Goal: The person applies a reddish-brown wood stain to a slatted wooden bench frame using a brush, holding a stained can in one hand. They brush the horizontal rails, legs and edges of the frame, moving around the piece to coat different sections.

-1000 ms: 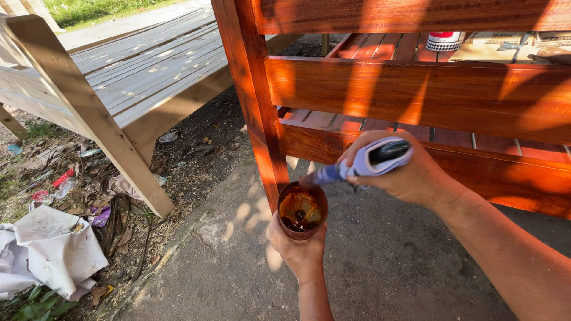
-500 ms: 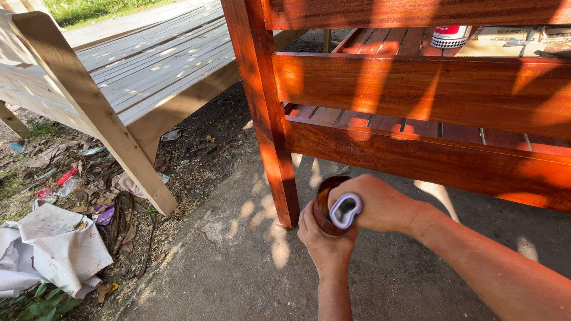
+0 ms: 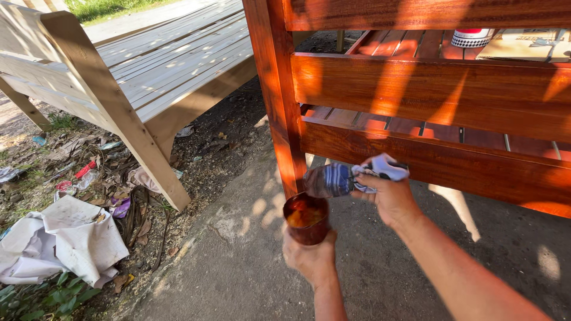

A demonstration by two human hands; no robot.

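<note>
My left hand (image 3: pixel 309 258) holds a small round cup (image 3: pixel 306 217) of reddish-brown stain upright, in front of the leg of a stained wooden bench (image 3: pixel 416 89). My right hand (image 3: pixel 389 199) grips a crumpled blue and white cloth (image 3: pixel 345 177), held just above and to the right of the cup. The cloth's wet end points left over the cup's rim. The bench leg (image 3: pixel 279 101) stands directly behind the cup, glossy orange-red.
An unpainted pale wooden bench (image 3: pixel 119 71) stands at the left. White crumpled sheets (image 3: pixel 59 244) and litter lie on the dirt beside it. A red and white can (image 3: pixel 473 37) sits on the stained bench's slats. Grey concrete ground (image 3: pixel 238 273) lies below.
My right hand pushed the cloth down into the cup half a second ago, and has now lifted it out and up to the right. The cup stays in my left hand.
</note>
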